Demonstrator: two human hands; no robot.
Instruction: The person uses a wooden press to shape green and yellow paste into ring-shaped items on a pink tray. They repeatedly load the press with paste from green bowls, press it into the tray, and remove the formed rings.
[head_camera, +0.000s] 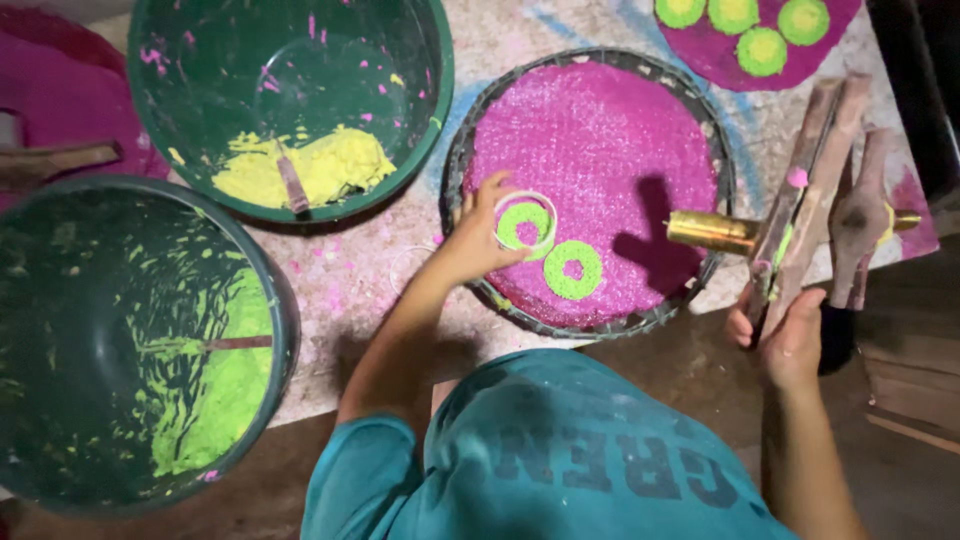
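Head view, looking straight down: the round tray (712, 180) is spread with magenta paste, and two green rings sit on it so far. One finished ring (572, 269) lies free near the front edge, and most of the pink bed is bare, so I'd judge it early going. The left hand (478, 235) reaches forward, fingers pinched on a white ring mould (526, 220) around the second green ring. The right hand (790, 335) is drawn back, closed around a wooden press tool (812, 195) with a brass nozzle (712, 232).
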